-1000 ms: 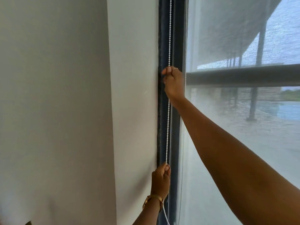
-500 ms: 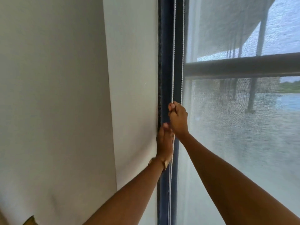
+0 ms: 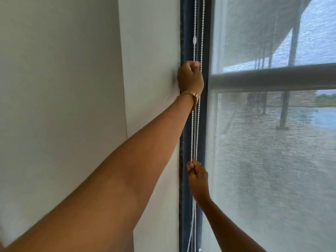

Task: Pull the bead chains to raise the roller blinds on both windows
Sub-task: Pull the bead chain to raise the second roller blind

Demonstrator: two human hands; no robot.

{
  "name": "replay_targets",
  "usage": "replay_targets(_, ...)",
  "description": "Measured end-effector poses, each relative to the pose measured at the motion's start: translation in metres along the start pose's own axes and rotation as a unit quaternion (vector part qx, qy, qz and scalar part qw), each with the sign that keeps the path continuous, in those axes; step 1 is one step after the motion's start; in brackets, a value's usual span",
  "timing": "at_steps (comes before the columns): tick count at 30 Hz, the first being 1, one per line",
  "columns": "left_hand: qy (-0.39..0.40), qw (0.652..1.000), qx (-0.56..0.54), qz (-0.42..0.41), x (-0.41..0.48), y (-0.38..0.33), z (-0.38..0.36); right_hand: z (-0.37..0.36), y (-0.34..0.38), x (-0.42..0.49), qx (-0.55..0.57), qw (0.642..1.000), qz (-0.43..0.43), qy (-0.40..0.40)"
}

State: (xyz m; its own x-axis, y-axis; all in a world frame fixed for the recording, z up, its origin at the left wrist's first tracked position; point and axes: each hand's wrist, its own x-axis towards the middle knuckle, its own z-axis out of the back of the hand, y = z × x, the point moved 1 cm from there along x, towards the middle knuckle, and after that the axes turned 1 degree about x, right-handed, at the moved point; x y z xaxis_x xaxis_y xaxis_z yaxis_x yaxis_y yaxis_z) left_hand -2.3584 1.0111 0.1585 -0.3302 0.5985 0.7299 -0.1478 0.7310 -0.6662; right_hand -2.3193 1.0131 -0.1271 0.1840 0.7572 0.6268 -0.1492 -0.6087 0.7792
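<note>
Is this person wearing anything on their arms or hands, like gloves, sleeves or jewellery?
No gloves and no sleeves in view: both forearms are bare as far as the picture shows. The left hand has a gold-coloured bracelet or watch band around its wrist; which one it is cannot be told. The right hand wears a thin, pale ring on one finger. Nothing else is worn.

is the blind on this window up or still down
Down as far as the frame shows: the blind mesh covers the glass past the crossbar. Its bottom edge is out of view.
</note>
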Motion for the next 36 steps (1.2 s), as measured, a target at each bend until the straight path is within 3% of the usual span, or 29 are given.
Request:
replay_targets(4,0.048,0.997,-0.048,0.023,0.006,-0.017,-0.006,0.005,-0.012,-0.024,0.005,0.999,-0.037,0.008)
replay_targets(10,0.146,0.988,0.008,-0.053,-0.013,-0.002,-0.004,0.013,-0.015,-0.038,0.081,0.989,-0.116,0.041)
replay_targets(15,0.139,0.990,-0.002,-0.010,-0.034,0.017,0.017,0.032,0.008,-0.015,0.171,0.960,-0.210,0.070)
replay_targets(18,0.154,0.988,-0.010,0.028,-0.052,0.035,0.028,0.041,0.053,0.029,0.202,0.961,-0.176,0.063)
replay_targets(23,0.159,0.985,-0.024,0.065,-0.104,0.059,0.030,0.054,0.141,0.095,0.156,0.983,-0.075,0.063)
replay_targets(31,0.173,0.975,-0.039,0.133,-0.156,0.082,0.031,0.054,0.248,0.148,0.235,0.965,-0.061,0.098)
replay_targets(36,0.181,0.970,-0.047,0.155,-0.167,0.087,0.046,0.042,0.269,0.155,0.148,0.978,-0.060,0.137)
